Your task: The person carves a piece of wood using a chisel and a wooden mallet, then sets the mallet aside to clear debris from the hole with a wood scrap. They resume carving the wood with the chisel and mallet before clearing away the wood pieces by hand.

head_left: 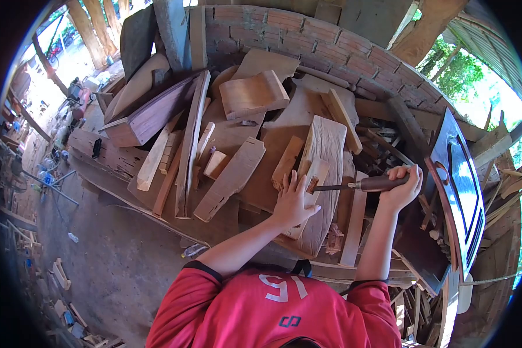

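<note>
In my right hand [403,187] is a chisel [378,184], its dark wooden handle wrapped by my fingers. The steel blade points left, and its tip meets a small wood block [317,171] near a rough, dark notch. My left hand [293,203] lies over that block with fingers spread, the thumb stretched to the right. Beneath the block is a thick, pale wooden slab [328,136] with a wavy surface. A short brown wood piece [287,161] rests just beyond my left fingertips.
Boards and offcuts cover the bench, including a thick block [254,94], a flat grey board [231,178] and a long box-like timber [151,116]. A brick wall [307,37] stands behind. At right leans a glossy dark panel [455,180]. Scraps litter the floor [122,249] at left.
</note>
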Demonstrator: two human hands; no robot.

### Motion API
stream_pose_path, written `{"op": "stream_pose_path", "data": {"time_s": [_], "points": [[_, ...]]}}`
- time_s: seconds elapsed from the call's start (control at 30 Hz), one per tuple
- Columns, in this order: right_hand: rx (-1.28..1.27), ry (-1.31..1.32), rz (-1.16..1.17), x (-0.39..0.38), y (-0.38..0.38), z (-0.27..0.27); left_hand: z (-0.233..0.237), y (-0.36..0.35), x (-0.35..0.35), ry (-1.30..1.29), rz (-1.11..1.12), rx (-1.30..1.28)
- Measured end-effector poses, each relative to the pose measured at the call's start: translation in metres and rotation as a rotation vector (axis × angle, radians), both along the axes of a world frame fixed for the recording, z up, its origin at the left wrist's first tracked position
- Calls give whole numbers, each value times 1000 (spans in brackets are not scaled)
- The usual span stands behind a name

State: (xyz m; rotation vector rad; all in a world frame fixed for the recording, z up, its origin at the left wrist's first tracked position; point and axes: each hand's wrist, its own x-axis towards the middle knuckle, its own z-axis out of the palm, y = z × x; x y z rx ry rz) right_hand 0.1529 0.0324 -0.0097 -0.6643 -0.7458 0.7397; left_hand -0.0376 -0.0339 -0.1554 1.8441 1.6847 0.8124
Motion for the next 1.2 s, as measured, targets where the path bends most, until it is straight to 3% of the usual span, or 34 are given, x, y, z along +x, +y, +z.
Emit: {"op": "stream_pose_path", "data": {"time_s": [0.37,0.43,0.53,0.83,1.2], "points": [[-50,29,-248,-4,-22,-6,-3,1,-1,-24,-8,-6],[93,6,-45,6,-27,-15,-6,1,-1,-43,-6,-5],[137,-4,35,13,-31,-18,-8,2,0,-53,5,-21],[241,-65,95,13,-16,-8,-3,2,-2,-61,-13,-51],[115,-203,468,-13,22,23,-3,2,-3,-75,-30,-36]]}}
